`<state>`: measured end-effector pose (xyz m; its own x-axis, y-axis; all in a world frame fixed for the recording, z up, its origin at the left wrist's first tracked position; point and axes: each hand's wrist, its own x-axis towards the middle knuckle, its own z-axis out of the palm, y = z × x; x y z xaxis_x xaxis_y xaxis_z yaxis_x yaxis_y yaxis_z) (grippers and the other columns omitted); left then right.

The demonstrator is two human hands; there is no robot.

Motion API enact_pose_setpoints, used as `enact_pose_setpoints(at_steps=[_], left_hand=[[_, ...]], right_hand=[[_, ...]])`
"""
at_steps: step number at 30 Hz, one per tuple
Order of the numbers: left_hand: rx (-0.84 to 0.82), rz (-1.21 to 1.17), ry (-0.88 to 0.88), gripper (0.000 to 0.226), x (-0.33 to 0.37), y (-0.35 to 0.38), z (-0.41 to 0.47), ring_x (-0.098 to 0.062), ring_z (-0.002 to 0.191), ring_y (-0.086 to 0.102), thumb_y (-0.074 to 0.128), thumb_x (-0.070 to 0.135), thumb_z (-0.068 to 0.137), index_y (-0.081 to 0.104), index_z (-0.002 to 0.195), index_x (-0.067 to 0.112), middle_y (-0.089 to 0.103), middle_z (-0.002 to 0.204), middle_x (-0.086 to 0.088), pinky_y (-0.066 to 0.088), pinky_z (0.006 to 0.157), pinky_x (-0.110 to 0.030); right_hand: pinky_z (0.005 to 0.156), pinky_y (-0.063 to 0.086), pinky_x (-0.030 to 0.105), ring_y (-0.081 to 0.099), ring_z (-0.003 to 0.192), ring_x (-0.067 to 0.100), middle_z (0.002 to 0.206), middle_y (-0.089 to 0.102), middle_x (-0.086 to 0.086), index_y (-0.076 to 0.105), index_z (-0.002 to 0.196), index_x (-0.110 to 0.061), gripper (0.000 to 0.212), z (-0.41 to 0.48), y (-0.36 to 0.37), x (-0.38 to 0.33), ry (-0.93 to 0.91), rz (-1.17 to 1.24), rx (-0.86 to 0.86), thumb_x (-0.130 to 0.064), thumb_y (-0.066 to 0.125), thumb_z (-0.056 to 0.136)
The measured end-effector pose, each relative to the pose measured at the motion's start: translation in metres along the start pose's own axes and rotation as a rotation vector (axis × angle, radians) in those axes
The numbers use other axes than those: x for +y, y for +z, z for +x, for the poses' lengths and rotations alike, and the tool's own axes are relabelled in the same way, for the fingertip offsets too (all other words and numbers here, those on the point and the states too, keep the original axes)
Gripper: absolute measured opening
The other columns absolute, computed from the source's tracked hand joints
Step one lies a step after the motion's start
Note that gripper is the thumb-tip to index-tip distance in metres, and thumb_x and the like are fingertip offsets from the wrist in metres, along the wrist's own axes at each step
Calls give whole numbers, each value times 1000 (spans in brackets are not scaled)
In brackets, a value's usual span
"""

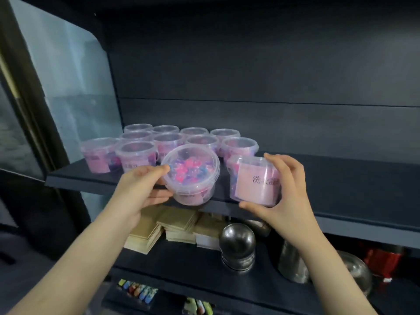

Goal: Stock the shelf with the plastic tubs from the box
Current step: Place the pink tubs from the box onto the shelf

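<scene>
My left hand [141, 189] grips a clear plastic tub [192, 173] full of pink and blue pods, tilted so its lid faces me, at the front edge of the dark shelf [341, 201]. My right hand [286, 192] holds a second tub [255, 179] with a pink label, thumb under it and fingers over its top, at the shelf's front edge. Behind them several matching tubs [166, 142] stand in rows on the shelf's left part. The box is out of sight.
The shelf's right part is bare dark board. On the shelf below lie stacks of tan flat packs [177, 226], stacked metal bowls [237, 246] and a red item [381, 260]. A glass panel [63, 87] closes the shelf's left side.
</scene>
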<state>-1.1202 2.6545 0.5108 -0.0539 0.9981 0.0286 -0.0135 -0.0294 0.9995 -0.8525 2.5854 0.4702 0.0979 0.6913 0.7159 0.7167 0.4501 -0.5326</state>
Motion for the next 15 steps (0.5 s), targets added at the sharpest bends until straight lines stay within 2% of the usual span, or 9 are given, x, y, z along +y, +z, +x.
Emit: enact_pose_setpoints(at_steps=[6,11,13,15], left_hand=[[7,125,-45,30,-6,9,51,-29,73,73,71,31,85,67,103,8,71,93,-14,60,73,-39],[-4,166,-111,33,-3,8,72,-27,68,73,66,36,88,63,89,3,69,90,-14,60,69,-39],[0,256,-33,30,-2,6,78,-24,68,73,62,38,90,62,98,9,69,94,-12,60,69,-39],[71,528,254,24,-6,1,81,-13,72,69,60,41,90,55,105,23,66,92,-2,58,71,-36]], right_hand=[[107,30,24,27,135,11,142,21,-10,31,136,-49,100,33,38,34,-29,-22,-76,-40,89,55],[104,28,27,20,137,14,142,15,-14,29,131,-54,99,44,61,40,-14,-98,-57,-39,90,55],[104,28,29,18,137,17,144,13,-12,31,134,-49,98,47,68,41,-16,-145,-47,-41,89,56],[104,28,32,16,138,19,145,13,-10,31,136,-48,97,49,73,41,-16,-176,-40,-43,88,58]])
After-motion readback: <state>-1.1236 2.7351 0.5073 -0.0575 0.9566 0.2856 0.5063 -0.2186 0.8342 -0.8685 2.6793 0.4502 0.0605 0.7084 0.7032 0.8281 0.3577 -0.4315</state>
